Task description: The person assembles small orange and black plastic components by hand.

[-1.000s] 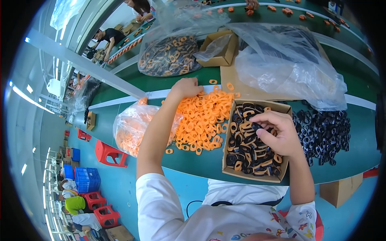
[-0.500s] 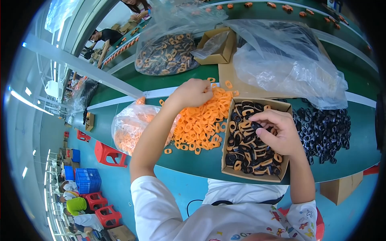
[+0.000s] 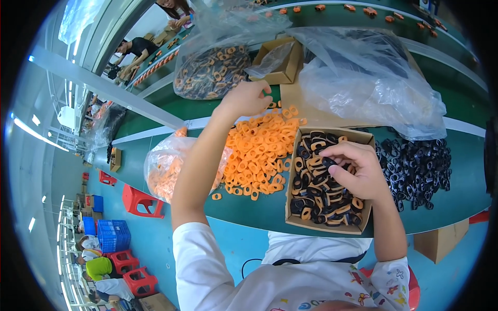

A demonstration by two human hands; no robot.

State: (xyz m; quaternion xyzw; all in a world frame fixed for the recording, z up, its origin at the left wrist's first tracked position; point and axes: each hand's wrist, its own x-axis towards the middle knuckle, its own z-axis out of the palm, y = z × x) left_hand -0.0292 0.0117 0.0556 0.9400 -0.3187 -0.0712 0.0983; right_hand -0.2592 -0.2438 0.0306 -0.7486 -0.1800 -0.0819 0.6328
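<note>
My left hand [image 3: 245,98] is raised just past the far end of a pile of small orange oval rings [image 3: 254,155]. Its fingers curl inward, and whatever they may pinch is hidden. My right hand [image 3: 358,168] pinches a small black oval part [image 3: 328,162] between thumb and fingertips. This hand is above an open cardboard box [image 3: 292,207] filled with black-and-orange oval pieces [image 3: 332,199]. To the right of the box lies a heap of loose black oval parts [image 3: 415,168]. A clear plastic bag [image 3: 166,166] with orange rings rests left of the orange pile.
Behind the piles are a clear bag of black-and-orange pieces [image 3: 212,72], a small open carton [image 3: 282,65] and a large plastic bag [image 3: 373,88] over cardboard. A metal post [image 3: 114,93] slants in from the left. Orange parts [image 3: 371,11] lie on the far belt. Other people work farther off.
My left hand has moved up and away from the orange pile, with several rings shifted at its far edge. My right hand stays nearly still with the black part.
</note>
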